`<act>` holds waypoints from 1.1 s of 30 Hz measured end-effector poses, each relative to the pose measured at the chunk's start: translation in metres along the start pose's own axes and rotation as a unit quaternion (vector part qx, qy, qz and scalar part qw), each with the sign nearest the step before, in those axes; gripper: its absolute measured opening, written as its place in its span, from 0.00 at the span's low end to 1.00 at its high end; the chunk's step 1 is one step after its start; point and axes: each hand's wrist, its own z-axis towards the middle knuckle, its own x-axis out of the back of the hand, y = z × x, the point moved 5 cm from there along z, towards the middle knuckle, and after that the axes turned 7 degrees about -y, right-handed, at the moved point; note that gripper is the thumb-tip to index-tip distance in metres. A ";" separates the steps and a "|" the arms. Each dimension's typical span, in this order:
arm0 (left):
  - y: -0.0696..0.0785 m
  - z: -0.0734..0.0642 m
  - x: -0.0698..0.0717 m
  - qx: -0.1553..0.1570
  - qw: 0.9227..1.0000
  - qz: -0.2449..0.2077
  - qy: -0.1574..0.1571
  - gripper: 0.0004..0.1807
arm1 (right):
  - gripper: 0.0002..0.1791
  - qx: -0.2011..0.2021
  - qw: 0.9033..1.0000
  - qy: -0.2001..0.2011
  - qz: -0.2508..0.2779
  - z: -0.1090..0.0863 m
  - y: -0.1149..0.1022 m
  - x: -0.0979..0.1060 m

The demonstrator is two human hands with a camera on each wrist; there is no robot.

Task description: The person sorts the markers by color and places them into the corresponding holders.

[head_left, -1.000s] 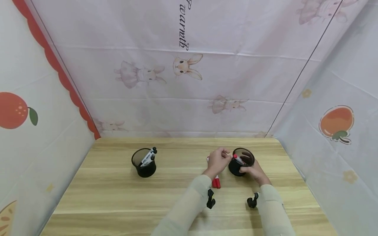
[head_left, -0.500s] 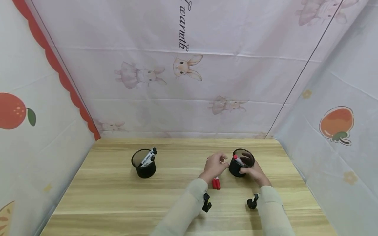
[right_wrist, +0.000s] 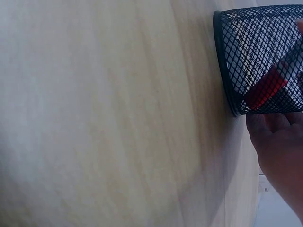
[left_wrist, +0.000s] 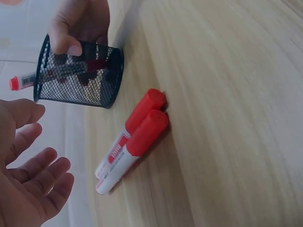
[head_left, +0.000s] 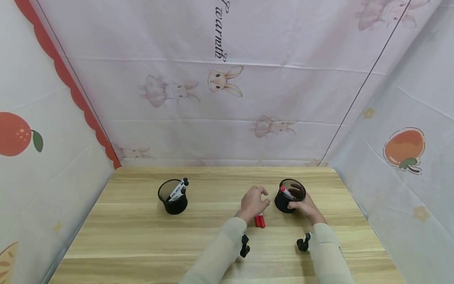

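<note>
On the right of the table, a black mesh pen holder (head_left: 285, 203) stands upright with one red-capped marker (left_wrist: 57, 73) leaning in it. My right hand (head_left: 307, 208) grips this holder from its right side, thumb on the near wall and fingers behind. To its left, my left hand (head_left: 253, 204) hovers with loosely bent fingers and nothing between them. Two red-capped whiteboard markers (left_wrist: 137, 137) lie side by side on the table beneath the left hand; in the head view the hand covers all but their red ends.
A second black mesh pen holder (head_left: 175, 205) stands on the left of the wooden table (head_left: 134, 232), with black-capped markers (head_left: 179, 189) leaning in it. Printed fabric walls (head_left: 198, 138) close off the back and both sides.
My left hand has moved left and slightly nearer, away from the right pen holder, its fingers coming apart. My right hand and both holders have stayed in place.
</note>
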 end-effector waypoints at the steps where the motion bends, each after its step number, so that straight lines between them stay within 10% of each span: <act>1: -0.001 0.000 -0.001 0.003 1.000 0.005 -0.002 0.10 | 0.46 -0.002 1.000 -0.001 0.001 -0.001 -0.003 -0.001; 33: -0.039 -0.009 -0.010 0.057 0.997 0.048 -0.019 0.13 | 0.47 -0.040 0.999 -0.013 0.023 -0.008 -0.024 -0.010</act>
